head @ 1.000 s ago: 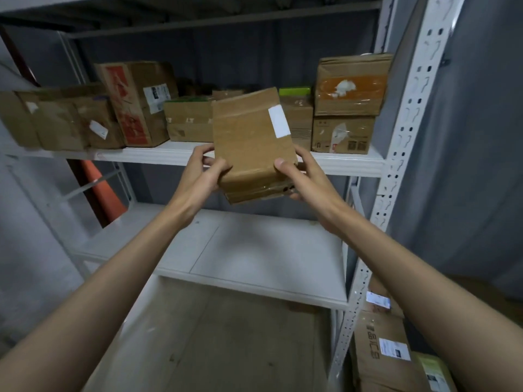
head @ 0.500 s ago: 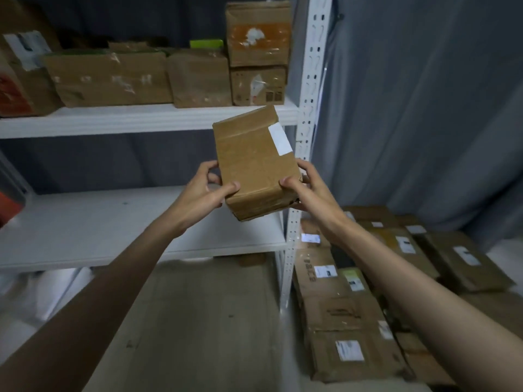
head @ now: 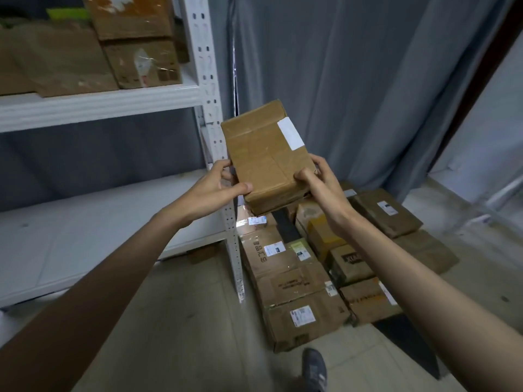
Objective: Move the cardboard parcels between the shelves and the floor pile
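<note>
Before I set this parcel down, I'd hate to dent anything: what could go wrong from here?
1. The parcel is held only at its lower corners by the left hand and right hand; tilted like this, it might slip.
2. The floor pile is packed tight and uneven, so a parcel laid on top may slide off.
3. Your shoe is close to the pile's nearest box; a step forward could catch it.

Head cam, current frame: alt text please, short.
Two bare hands, left hand and right hand, hold a brown cardboard parcel with a white label in mid-air beside a white shelf rack. Below it, a floor pile of labelled parcels lies before a grey curtain.
</note>
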